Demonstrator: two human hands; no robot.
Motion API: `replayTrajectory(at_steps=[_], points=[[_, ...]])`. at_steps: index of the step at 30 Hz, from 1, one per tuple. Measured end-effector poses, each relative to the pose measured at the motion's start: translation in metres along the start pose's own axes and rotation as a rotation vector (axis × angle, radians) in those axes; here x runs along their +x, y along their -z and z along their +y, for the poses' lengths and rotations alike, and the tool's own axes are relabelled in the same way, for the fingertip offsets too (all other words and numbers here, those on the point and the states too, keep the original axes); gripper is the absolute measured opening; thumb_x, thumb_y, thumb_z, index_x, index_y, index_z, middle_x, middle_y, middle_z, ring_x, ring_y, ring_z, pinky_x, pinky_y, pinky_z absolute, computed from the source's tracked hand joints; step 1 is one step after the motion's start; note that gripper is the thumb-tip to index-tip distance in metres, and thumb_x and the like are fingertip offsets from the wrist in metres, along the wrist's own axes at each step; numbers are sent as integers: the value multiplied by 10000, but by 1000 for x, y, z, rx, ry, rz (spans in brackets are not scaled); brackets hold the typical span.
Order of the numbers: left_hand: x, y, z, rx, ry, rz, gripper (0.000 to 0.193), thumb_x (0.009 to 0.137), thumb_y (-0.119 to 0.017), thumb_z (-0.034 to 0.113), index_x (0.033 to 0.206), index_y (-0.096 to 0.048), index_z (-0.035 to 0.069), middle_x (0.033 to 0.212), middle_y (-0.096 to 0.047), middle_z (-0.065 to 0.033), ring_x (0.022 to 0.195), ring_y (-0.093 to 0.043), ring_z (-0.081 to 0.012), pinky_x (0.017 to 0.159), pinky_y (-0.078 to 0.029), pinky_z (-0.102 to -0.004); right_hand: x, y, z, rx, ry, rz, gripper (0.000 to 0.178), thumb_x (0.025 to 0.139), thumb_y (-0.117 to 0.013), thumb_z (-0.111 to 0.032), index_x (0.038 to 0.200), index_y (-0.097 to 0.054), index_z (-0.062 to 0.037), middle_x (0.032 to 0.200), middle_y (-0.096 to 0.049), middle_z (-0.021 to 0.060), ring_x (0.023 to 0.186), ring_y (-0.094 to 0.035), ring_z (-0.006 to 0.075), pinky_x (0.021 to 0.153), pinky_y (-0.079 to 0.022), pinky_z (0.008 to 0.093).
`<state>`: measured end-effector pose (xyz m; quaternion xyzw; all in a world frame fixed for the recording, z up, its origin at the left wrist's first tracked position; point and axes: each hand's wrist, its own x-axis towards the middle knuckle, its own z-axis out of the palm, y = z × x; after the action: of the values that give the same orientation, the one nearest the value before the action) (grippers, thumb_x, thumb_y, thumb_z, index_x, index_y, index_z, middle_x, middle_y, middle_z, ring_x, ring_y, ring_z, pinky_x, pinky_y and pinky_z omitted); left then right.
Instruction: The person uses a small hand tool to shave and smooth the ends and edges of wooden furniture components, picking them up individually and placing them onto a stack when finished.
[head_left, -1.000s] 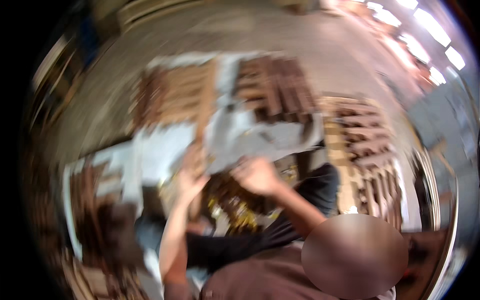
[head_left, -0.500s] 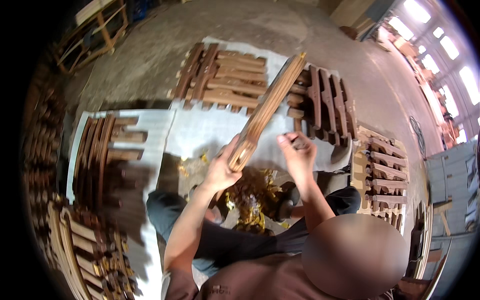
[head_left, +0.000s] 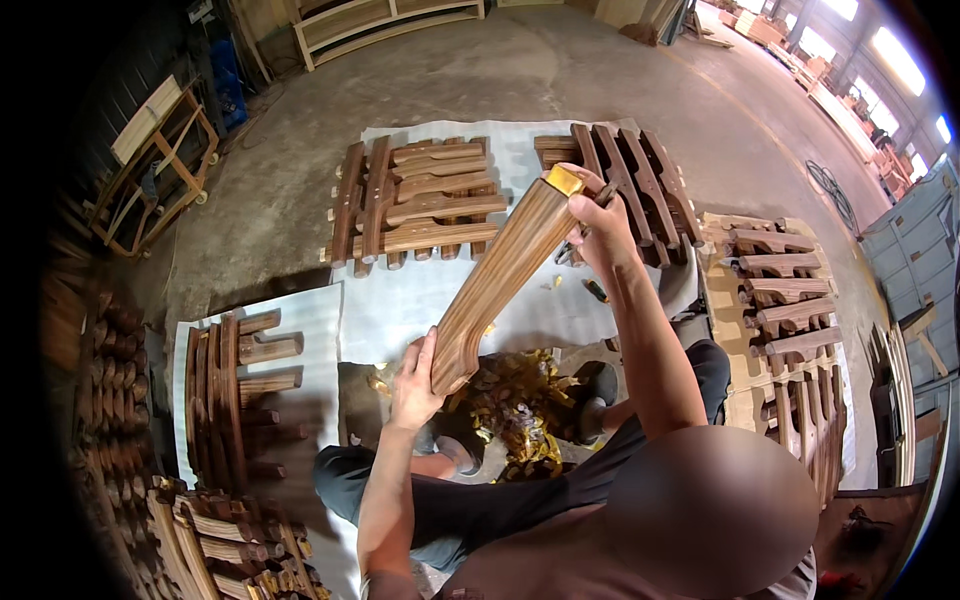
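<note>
A long brown wooden furniture part [head_left: 500, 275] with striped grain slants up and to the right in front of me. My left hand [head_left: 412, 385] is closed round its lower, curved end. My right hand [head_left: 605, 228] grips the upper end, next to yellow tape [head_left: 563, 180] that covers the end face. Something small and dark shows between the right fingers; its kind is not clear. Below the part, a heap of crumpled yellow tape scraps [head_left: 525, 420] lies on the floor between my feet.
Stacked wooden parts [head_left: 440, 185] lie on a white sheet [head_left: 400, 310] ahead, with more dark parts [head_left: 640, 190] at right. Other stacks [head_left: 215, 390] stand left, and further parts [head_left: 785, 290] right on cardboard. A small green-and-orange object [head_left: 596, 290] rests on the sheet.
My right hand has moved up and onto the taped upper end of the wooden part, from being apart from it. The part has turned to show a broad side. The view has tilted upward.
</note>
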<state>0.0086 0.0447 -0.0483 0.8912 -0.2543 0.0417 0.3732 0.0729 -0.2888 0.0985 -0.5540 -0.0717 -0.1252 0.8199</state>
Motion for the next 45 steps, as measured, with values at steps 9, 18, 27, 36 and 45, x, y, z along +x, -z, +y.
replayTrajectory(at_steps=[9,18,27,36,45], points=[[-5,-3,-45,-737,347,-419,791,661,-860,94,1359,-503,-7,1243,-624,-73,1107,-597,-165,954,-491,-327,-4,-10,-36,-81,-9,-69,379,819,-744,-137,1138,-641,42,893,-679,77,537,-478,51,477,-365,189],[35,6,4,-231,100,215,1158,593,-914,219,1520,-248,26,1425,-454,-244,1319,-477,-382,1108,-404,-457,-46,-61,0,-368,143,291,175,802,-775,-63,950,-723,15,741,-699,49,554,-589,63,480,-461,197],[54,-30,83,-553,76,533,922,666,-886,229,1392,-359,12,1238,-596,-232,1111,-625,-397,924,-529,-431,-101,-119,55,-629,260,167,199,785,-789,25,973,-723,14,900,-728,55,685,-610,65,592,-495,209],[40,8,63,-46,-122,496,995,583,-813,61,1461,-345,55,1160,-524,-181,1001,-601,-384,808,-548,-454,-97,-114,19,-988,181,-10,126,739,-780,-59,822,-699,-10,840,-687,88,729,-644,192,704,-499,284],[41,14,62,284,-52,131,790,558,-826,133,1277,-501,97,1026,-565,-113,884,-630,-335,751,-555,-408,-104,-73,51,-1061,-86,15,148,801,-744,-89,820,-648,22,713,-639,50,668,-614,150,660,-491,290]])
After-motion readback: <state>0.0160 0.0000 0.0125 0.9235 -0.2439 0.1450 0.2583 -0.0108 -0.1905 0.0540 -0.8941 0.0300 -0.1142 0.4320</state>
